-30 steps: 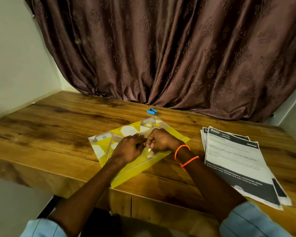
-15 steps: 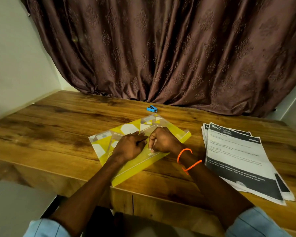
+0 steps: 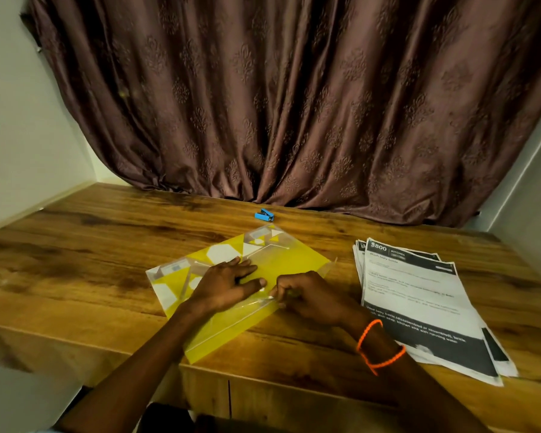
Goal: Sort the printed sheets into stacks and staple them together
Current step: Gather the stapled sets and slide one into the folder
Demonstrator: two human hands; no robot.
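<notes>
The printed sheets [image 3: 419, 301] lie fanned on the tabletop [image 3: 75, 260], right of a yellow folder [image 3: 281, 260]. The left hand [image 3: 225, 284] presses flat on the folder; the right hand [image 3: 310, 296] pinches its flap edge. This looks like preparation, so sorting comes next. The stapler [image 3: 264, 215] waits beyond.

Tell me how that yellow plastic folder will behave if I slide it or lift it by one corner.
The yellow folder looks thin and glossy, so it would probably slide easily on the wooden table. Lifted by a corner it would likely bend and sag, since its clear flap already curls under the right hand. It seems light.
</notes>
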